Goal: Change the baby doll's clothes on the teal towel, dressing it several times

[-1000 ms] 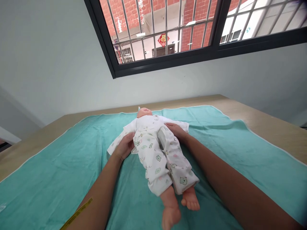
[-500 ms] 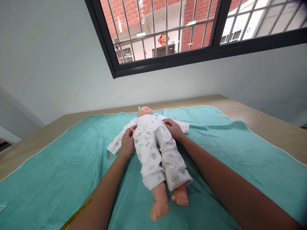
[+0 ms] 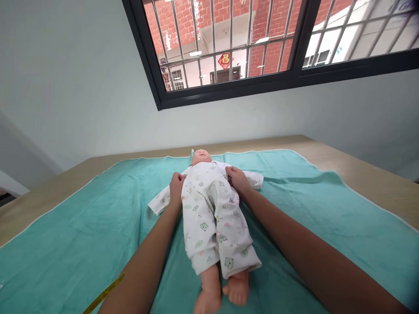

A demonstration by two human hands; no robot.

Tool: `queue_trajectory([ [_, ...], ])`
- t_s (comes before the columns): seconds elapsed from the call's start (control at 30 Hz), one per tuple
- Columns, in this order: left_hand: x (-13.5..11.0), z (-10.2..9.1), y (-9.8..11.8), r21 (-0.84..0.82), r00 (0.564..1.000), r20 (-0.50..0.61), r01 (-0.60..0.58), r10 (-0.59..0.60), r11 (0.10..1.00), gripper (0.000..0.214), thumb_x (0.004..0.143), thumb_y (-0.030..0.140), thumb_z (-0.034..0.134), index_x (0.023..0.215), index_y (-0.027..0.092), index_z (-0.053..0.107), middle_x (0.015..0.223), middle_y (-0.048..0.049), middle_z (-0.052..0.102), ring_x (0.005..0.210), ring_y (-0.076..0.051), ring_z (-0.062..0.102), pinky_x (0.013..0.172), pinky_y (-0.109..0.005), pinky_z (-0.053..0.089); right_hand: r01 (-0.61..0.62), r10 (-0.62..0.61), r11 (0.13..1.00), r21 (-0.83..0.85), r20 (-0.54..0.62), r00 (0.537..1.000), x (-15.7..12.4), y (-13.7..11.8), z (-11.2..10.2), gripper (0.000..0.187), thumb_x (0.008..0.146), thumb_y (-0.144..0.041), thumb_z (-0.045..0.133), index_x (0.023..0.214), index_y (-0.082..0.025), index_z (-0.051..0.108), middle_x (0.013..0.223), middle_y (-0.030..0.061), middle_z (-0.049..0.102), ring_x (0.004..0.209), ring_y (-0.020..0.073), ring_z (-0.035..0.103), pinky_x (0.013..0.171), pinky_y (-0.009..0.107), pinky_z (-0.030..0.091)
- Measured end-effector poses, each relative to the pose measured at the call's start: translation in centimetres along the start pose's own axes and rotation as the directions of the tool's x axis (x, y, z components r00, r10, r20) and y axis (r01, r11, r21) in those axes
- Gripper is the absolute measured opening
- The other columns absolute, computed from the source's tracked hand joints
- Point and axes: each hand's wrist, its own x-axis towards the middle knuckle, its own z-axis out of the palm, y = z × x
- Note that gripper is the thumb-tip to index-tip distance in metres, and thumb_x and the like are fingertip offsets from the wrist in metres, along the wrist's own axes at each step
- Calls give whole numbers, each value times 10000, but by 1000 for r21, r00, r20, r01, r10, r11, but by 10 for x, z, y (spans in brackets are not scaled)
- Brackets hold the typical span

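Note:
A baby doll (image 3: 209,209) lies on its back on a teal towel (image 3: 81,235), head toward the window, bare feet toward me. It wears a white printed top and matching white printed trousers (image 3: 216,226). My left hand (image 3: 176,187) grips the trousers' waistband at the doll's left side as I see it, fingers curled on the cloth. At the other side of the waist my right hand (image 3: 237,179) pinches the waistband the same way. Both forearms run along the doll's legs.
The towel covers a wooden table (image 3: 360,174) that stands against a white wall under a barred window (image 3: 235,48). A yellow measuring tape (image 3: 104,296) lies on the towel near my left elbow.
Both hands have slid up from the doll's hips to its waist, drawing the trousers higher on the body. The doll's legs have dropped from raised to lying flat.

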Motion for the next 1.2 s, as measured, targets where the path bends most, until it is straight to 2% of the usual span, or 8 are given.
queue_trajectory([
  [0.17, 1, -6, -1, -96, 986, 166, 41, -24, 995, 292, 756, 435, 630, 654, 196, 498, 604, 48, 473, 592, -110, 386, 559, -232, 324, -8, -4, 992, -124, -99, 995, 0, -10, 2, 346, 762, -551, 519, 830, -223, 608, 730, 6, 643, 722, 189, 554, 662, 304, 436],
  [0.37, 0, -13, 7, -152, 932, 361, 47, 11, 987, 300, 692, 462, 706, 737, 180, 612, 653, 32, 558, 610, -115, 449, 576, -232, 346, 117, -95, 975, -189, 122, 988, -3, -37, -5, 255, 746, -455, 582, 825, -215, 619, 774, 1, 641, 744, 176, 555, 683, 292, 425],
  [0.5, 2, -12, 11, -60, 935, 355, 2, 19, 998, 279, 666, 397, 725, 663, 191, 536, 604, 52, 498, 589, -112, 416, 578, -239, 325, 252, -182, 930, -268, 259, 948, 0, -55, -8, 194, 733, -397, 621, 804, -217, 612, 1043, 24, 647, 906, 193, 563, 804, 313, 422],
  [0.63, 3, -11, 12, -98, 932, 316, -156, 179, 983, 255, 717, 325, 671, 651, 197, 460, 928, -16, 630, 768, -144, 517, 705, -255, 376, 335, -232, 886, -320, 321, 918, 9, -62, -2, 169, 778, -399, 586, 818, -237, 617, 1056, 20, 660, 898, 194, 563, 799, 317, 412],
  [0.77, 9, -8, 11, 20, 960, 242, -154, 145, 988, 297, 784, 358, 597, 642, 218, 377, 751, 19, 582, 689, -142, 472, 656, -260, 345, 322, -254, 805, -498, 200, 946, 21, -58, 9, 230, 776, -427, 577, 684, -227, 508, 724, -10, 605, 704, 170, 497, 669, 296, 361],
  [0.87, 17, -3, 8, 146, 980, 171, -124, 98, 981, 298, 779, 357, 602, 643, 226, 372, 611, 51, 467, 597, -135, 399, 602, -263, 300, 250, -231, 824, -509, 102, 968, 28, -51, 17, 255, 761, -408, 569, 648, -221, 438, 628, -36, 488, 625, 145, 420, 613, 283, 318],
  [1.0, 25, 3, 3, 239, 983, 134, -154, 124, 959, 233, 783, 297, 599, 687, 227, 398, 633, 49, 467, 602, -137, 414, 599, -261, 292, 177, -191, 884, -433, 11, 982, 33, -41, 23, 241, 726, -397, 582, 658, -213, 442, 628, -45, 440, 629, 134, 411, 608, 273, 324],
  [1.2, 26, 3, -4, 350, 968, 144, -245, 206, 904, 101, 818, 231, 551, 786, 225, 456, 784, 14, 548, 717, -155, 511, 684, -272, 373, 122, -128, 970, -212, -15, 992, 31, -31, 22, 284, 693, -404, 638, 873, -196, 570, 804, -7, 615, 781, 161, 555, 728, 290, 421],
])
